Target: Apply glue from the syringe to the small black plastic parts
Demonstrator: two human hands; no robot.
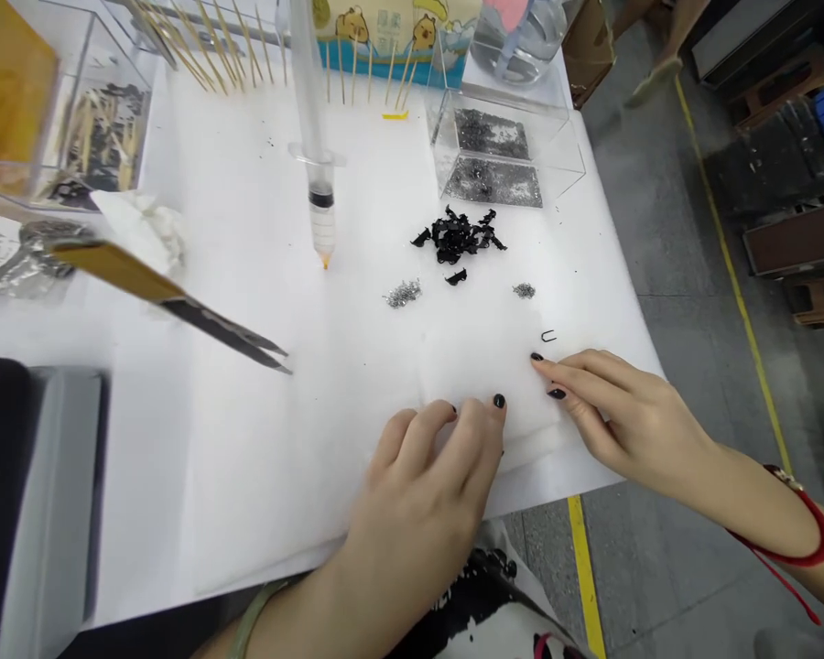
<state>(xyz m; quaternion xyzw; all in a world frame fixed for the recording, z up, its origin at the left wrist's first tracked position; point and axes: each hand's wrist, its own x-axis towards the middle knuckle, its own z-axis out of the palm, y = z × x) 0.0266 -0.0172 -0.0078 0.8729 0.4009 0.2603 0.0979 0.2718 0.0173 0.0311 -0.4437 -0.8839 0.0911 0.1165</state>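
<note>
My left hand rests at the near edge of the white-covered table, back up, with its fingers curled in. Its thumb side is mostly hidden, so anything held there does not show. To its right, my right hand brings thumb and index finger close together near the surface. A dark speck shows between them, too small to name. Just beyond that index fingertip lies a small dark U-shaped wire piece. Farther away are a tiny pile of grey metal bits, a second silvery pile and a heap of black clip-like pieces.
A syringe with an orange tip stands left of the piles. Tweezers jut in from the left. Wooden sticks rise at the back, near a clear box. A grey-black device occupies the near left.
</note>
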